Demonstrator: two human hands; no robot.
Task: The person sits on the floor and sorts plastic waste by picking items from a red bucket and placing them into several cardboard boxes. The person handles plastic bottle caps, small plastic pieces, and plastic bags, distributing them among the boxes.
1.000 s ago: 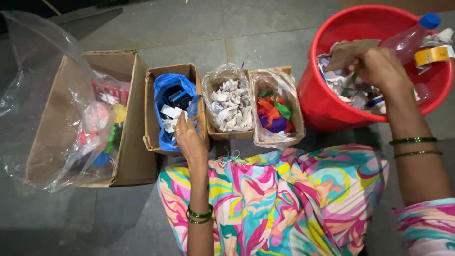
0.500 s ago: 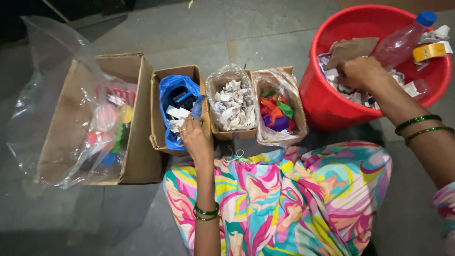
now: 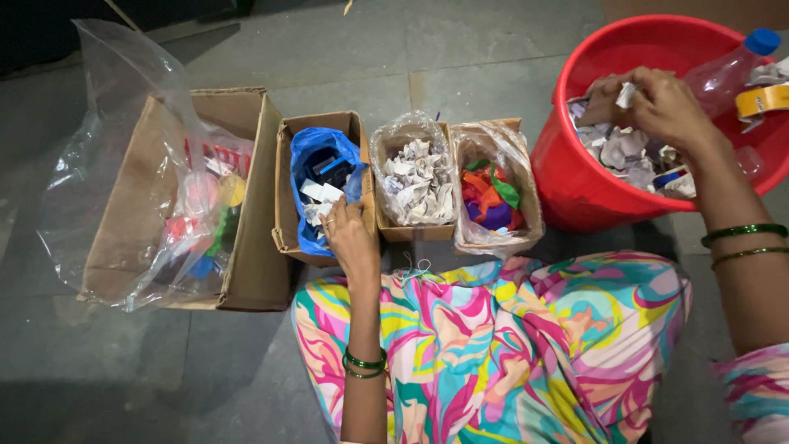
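head view | left hand (image 3: 349, 238) rests loosely open on the blue-bag-lined box (image 3: 322, 185), fingers touching white scraps | right hand (image 3: 670, 107) inside the red bucket (image 3: 575, 181), fingers pinched shut on a crumpled paper scrap (image 3: 626, 94) | paper-filled box (image 3: 415, 181) between

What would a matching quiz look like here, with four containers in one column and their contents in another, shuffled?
Containers:
1. red tub
2. blue-lined box
3. big cardboard box
4. clear-bagged box nearest the tub

Contents:
A. colourful scraps
B. the left hand at white pieces
C. bagged plastic items
D. the right hand in crumpled paper

Pairs: 1-D, 2-B, 3-C, 4-A
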